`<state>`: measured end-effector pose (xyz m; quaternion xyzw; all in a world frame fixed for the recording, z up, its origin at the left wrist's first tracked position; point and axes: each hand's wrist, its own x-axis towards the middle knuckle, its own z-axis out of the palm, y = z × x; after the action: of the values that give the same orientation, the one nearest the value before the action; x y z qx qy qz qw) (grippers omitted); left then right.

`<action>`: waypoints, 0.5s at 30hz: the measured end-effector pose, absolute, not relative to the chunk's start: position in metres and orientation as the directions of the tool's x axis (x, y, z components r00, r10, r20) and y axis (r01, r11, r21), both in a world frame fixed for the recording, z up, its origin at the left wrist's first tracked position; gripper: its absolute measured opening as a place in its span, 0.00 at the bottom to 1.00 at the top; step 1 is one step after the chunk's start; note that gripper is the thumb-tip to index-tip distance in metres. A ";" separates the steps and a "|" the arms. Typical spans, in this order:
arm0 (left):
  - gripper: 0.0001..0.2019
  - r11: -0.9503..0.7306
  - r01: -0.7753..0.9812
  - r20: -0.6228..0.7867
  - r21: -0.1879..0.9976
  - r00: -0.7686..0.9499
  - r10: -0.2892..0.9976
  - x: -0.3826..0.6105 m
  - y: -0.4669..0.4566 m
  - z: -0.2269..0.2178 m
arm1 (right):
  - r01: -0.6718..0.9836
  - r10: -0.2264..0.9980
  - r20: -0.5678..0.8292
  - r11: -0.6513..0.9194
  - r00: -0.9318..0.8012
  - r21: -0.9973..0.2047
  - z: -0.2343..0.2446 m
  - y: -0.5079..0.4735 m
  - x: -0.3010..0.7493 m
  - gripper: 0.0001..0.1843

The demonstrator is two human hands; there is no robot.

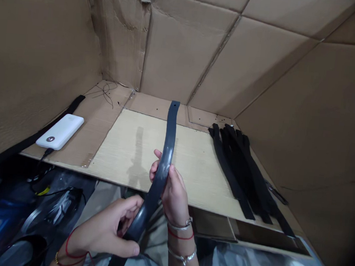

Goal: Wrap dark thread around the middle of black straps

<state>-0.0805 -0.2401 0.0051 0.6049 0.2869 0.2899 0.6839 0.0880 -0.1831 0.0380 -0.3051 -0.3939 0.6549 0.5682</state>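
A long, flat black strap (171, 128) with a small hole near its far end runs from the board towards my body. Its surface shines where it bends. My right hand (176, 191) grips it around the middle, thumb at the right edge and fingertips showing on the left side. Lower down, my left hand (109, 222) holds the same strap, with the thumb across the front and the fingers partly hidden behind. The strap's near end drops out of the picture at the bottom.
A pile of black straps (243, 168) lies on the right of the pale board (123, 144). On the left are a white power bank (61, 131) with a cable and another black strip (68, 108). Cardboard walls (186, 46) enclose the back and sides. Thin dark threads (104, 92) lie at the back left.
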 end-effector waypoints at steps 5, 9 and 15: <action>0.24 0.087 0.029 -0.083 0.996 0.686 0.723 -0.078 -0.237 0.001 | -0.452 0.989 0.038 -0.032 -0.144 -0.891 0.036 -0.186 0.090 0.21; 0.22 0.069 0.066 -0.096 0.995 0.686 0.722 -0.073 -0.235 -0.006 | -0.424 0.985 0.043 -0.032 -0.166 -0.905 0.037 -0.189 0.090 0.20; 0.20 0.008 0.105 -0.079 0.994 0.701 0.709 -0.069 -0.234 -0.006 | -0.402 0.977 0.038 -0.051 -0.209 -0.914 0.038 -0.192 0.091 0.20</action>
<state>-0.0691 -0.2342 -0.0057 0.6637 0.3065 0.2360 0.6403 0.0913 -0.1920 0.0379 -0.3309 -0.4344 0.6449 0.5347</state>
